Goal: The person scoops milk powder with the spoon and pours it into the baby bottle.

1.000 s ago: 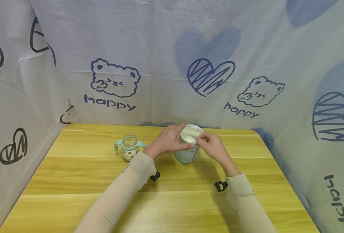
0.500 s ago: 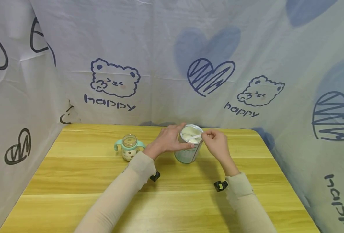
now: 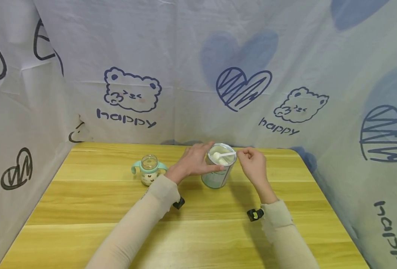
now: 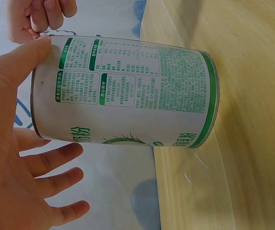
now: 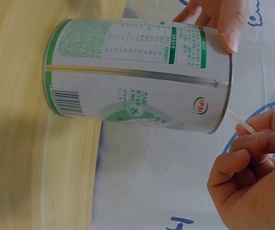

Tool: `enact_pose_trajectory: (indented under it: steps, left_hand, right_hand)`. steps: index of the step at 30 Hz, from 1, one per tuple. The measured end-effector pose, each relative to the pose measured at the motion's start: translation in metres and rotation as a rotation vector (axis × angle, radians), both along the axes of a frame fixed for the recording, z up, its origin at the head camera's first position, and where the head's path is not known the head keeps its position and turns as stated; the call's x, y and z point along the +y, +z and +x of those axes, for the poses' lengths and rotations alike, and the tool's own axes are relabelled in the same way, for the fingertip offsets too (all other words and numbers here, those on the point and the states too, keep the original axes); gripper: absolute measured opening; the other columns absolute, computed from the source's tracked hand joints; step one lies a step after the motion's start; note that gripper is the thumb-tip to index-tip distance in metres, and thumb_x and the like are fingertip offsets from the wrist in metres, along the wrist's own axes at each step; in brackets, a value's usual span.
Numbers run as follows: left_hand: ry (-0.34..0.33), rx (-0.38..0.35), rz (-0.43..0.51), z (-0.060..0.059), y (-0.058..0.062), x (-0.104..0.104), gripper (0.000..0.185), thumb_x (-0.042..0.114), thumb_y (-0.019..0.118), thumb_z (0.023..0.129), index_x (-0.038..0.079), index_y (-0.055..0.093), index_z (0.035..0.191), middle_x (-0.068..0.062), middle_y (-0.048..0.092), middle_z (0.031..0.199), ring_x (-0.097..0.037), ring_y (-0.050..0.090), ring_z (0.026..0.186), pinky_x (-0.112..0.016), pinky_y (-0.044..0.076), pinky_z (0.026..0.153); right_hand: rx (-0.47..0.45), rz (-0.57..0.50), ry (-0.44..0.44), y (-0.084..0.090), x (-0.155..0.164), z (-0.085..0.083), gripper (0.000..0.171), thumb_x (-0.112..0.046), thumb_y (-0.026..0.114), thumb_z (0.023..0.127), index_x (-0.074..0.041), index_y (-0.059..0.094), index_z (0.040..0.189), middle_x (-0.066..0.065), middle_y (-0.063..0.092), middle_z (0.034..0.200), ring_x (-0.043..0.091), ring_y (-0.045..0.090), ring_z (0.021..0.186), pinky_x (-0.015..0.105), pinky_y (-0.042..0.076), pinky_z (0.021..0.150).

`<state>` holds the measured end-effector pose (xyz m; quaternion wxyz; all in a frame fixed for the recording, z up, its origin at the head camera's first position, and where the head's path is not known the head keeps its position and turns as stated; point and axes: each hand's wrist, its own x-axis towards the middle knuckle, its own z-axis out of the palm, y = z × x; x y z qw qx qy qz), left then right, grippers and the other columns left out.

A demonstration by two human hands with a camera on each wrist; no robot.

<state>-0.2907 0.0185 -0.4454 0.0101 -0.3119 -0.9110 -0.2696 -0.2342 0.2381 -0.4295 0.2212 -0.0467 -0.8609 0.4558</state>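
Observation:
A white and green milk powder can [image 3: 215, 178] stands on the wooden table with its top off. My left hand [image 3: 194, 160] grips it near the rim, the thumb [image 4: 29, 52] on the near side and the fingers round the other side. Between thumb and fingertips my right hand [image 3: 253, 165] pinches the thin end of a white scoop [image 3: 228, 154]. The scoop's bowl, heaped with pale powder, is at the can's mouth, and its handle crosses the right rim. In the right wrist view only a bit of the handle [image 5: 241, 123] shows past the rim.
Left of my left hand stands a clear baby bottle [image 3: 149, 175] with mint-green handles and no cap on top. The wooden table [image 3: 198, 239] ends at a printed cloth [image 3: 185, 74] hanging close behind the can.
My right hand has moved slightly up and right. The scoop, first low inside the can, has risen to the mouth with powder in it. My left hand has stayed on the can.

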Motion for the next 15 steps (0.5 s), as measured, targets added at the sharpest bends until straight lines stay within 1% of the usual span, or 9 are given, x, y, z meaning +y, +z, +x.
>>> enact_pose_trajectory:
  steps: [4, 8, 11, 15]
  left_hand:
    - [0.009, 0.005, -0.010, 0.0001, -0.0005, 0.0001, 0.103, 0.072, 0.070, 0.087, 0.013, 0.036, 0.165, -0.015, 0.052, 0.160, -0.040, 0.048, 0.145, -0.062, 0.040, 0.119]
    - [0.017, 0.009, -0.016, 0.0003, -0.0010, 0.0000, 0.104, 0.073, 0.070, 0.087, 0.015, 0.035, 0.165, -0.015, 0.052, 0.159, -0.040, 0.048, 0.145, -0.062, 0.040, 0.118]
    - [0.020, 0.012, -0.017, 0.0005, -0.0013, 0.0002, 0.104, 0.073, 0.070, 0.086, 0.016, 0.036, 0.165, -0.016, 0.052, 0.159, -0.040, 0.049, 0.144, -0.062, 0.041, 0.117]
    - [0.025, 0.025, -0.028, 0.0001, -0.0022, 0.0006, 0.104, 0.075, 0.070, 0.086, 0.017, 0.036, 0.165, -0.016, 0.052, 0.158, -0.039, 0.049, 0.144, -0.061, 0.042, 0.117]
  right_hand:
    - [-0.011, -0.058, -0.032, 0.0019, 0.0001, 0.0002, 0.020, -0.016, 0.066, 0.092, 0.001, 0.078, 0.091, -0.012, 0.047, 0.054, 0.008, 0.042, 0.051, 0.021, 0.033, 0.047]
    - [-0.043, -0.132, -0.045, 0.0029, 0.0014, 0.0009, 0.021, -0.016, 0.067, 0.093, 0.003, 0.078, 0.094, -0.014, 0.050, 0.054, 0.005, 0.044, 0.050, 0.020, 0.035, 0.047]
    - [-0.077, -0.214, -0.024, 0.0032, 0.0027, 0.0019, 0.023, -0.015, 0.067, 0.095, 0.005, 0.077, 0.098, -0.011, 0.054, 0.056, 0.003, 0.047, 0.048, 0.019, 0.038, 0.046]
    - [-0.114, -0.279, 0.005, 0.0043, 0.0047, 0.0037, 0.025, -0.016, 0.065, 0.098, 0.006, 0.075, 0.105, -0.004, 0.062, 0.066, 0.005, 0.053, 0.048, 0.018, 0.043, 0.045]
